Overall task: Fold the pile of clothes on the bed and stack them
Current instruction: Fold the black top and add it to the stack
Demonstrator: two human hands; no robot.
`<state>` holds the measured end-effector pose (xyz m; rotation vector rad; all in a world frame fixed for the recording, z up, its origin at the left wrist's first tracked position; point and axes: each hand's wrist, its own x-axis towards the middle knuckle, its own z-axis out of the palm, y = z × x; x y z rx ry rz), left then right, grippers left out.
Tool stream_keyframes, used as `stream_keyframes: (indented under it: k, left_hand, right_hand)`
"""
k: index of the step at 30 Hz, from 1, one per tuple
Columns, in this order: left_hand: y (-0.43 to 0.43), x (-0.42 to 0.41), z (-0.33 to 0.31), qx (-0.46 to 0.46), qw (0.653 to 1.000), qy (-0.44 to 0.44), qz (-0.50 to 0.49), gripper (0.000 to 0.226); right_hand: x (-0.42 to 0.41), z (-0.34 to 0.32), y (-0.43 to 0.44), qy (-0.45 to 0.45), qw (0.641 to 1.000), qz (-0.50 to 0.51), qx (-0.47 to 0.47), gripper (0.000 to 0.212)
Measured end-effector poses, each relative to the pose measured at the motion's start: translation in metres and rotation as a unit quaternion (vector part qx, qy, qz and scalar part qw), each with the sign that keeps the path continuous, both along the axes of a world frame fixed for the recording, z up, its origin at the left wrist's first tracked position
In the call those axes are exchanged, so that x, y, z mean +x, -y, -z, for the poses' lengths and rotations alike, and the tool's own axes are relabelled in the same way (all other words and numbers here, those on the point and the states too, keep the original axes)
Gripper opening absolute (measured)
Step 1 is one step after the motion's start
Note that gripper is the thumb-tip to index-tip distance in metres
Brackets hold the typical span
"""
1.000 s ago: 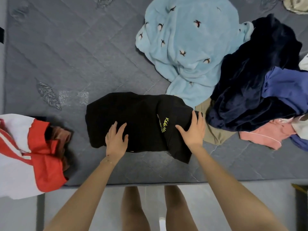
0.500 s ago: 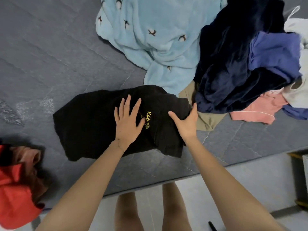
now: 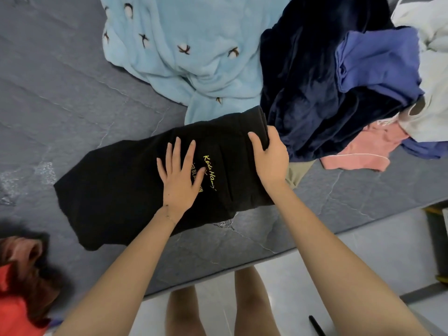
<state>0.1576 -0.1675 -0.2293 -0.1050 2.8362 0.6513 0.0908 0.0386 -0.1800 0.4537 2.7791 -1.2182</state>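
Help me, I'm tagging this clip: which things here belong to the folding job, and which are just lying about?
For the job: black shirt, flat under the left hand, its end in the grip of the right hand; unfolded pile: light blue fleece, navy garment, purple shirt, pink garment, white garment; red clothes at the left; bed.
Lying about: pen on the floor.
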Motion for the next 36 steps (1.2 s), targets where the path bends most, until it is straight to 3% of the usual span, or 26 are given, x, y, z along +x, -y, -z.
stream_keyframes:
  k: [3,6,9,14,19,22,26,29,34,36]
  left_hand:
    - [-0.002,0.000,0.004,-0.009,0.999,0.032,0.003,0.068]
    - [0.003,0.002,0.001,-0.005,0.999,0.036,-0.012,0.068]
    - [0.018,0.012,-0.006,-0.004,0.999,0.031,-0.042,0.065]
    - [0.075,0.050,-0.008,-0.035,0.983,0.032,-0.177,0.058]
    - [0.152,0.099,-0.003,-0.012,0.913,0.086,-0.399,0.062]
    - [0.187,0.126,0.000,0.094,0.881,0.094,-0.453,0.067]
    - [0.207,0.143,0.003,0.148,0.835,0.146,-0.509,0.040]
    - [0.204,0.144,-0.006,0.237,0.827,0.132,-0.492,0.014]
    - [0.189,0.116,-0.046,0.300,0.850,-0.010,-0.433,0.036]
    - [0.185,0.096,-0.063,0.332,0.855,-0.038,-0.397,0.031]
  right_hand:
    - [-0.003,0.012,0.001,0.027,0.998,-0.029,0.042,0.045]
    - [0.004,0.012,0.012,-0.031,0.990,-0.094,0.101,0.069]
    - [0.015,0.006,0.035,-0.057,0.974,-0.193,0.103,0.069]
    - [0.037,0.004,0.093,-0.016,0.946,-0.315,0.078,0.071]
    - [0.063,0.015,0.151,0.063,0.919,-0.382,0.070,0.077]
    - [0.079,0.020,0.183,0.084,0.904,-0.415,0.058,0.079]
    - [0.103,0.021,0.215,0.100,0.889,-0.446,0.041,0.084]
    - [0.119,0.021,0.231,0.115,0.871,-0.477,0.039,0.089]
    - [0.127,0.018,0.253,0.134,0.849,-0.509,0.053,0.108]
    - [0.123,0.016,0.263,0.117,0.868,-0.479,0.047,0.105]
